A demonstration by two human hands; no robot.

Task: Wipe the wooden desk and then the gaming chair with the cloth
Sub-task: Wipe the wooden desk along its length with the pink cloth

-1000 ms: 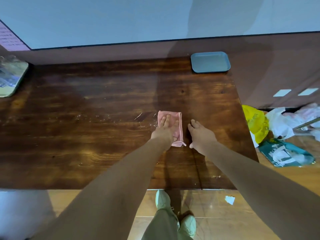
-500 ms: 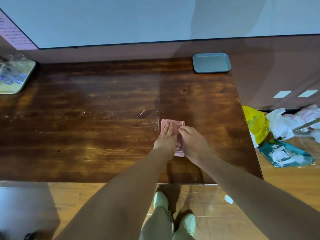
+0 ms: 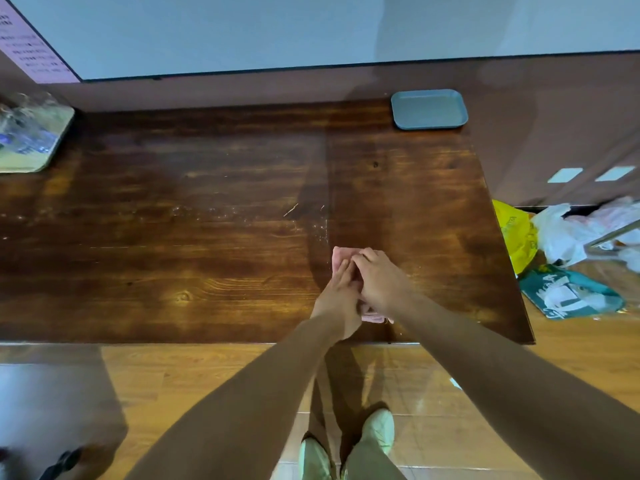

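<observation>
The right hand (image 3: pixel 381 282) has come off the bare wood and now lies over the pink cloth (image 3: pixel 338 257), against the left hand (image 3: pixel 337 292). Its fingers are curled and pinch the cloth's far edge. The left hand is flat, with straight fingers pressing the cloth down. The cloth sits bunched under both hands, near the front edge of the wooden desk (image 3: pixel 207 202) and towards its right end. A grey-blue tray (image 3: pixel 429 109) lies at the far right corner. Plastic bags (image 3: pixel 561 233) lie on the floor past the right edge.
</observation>
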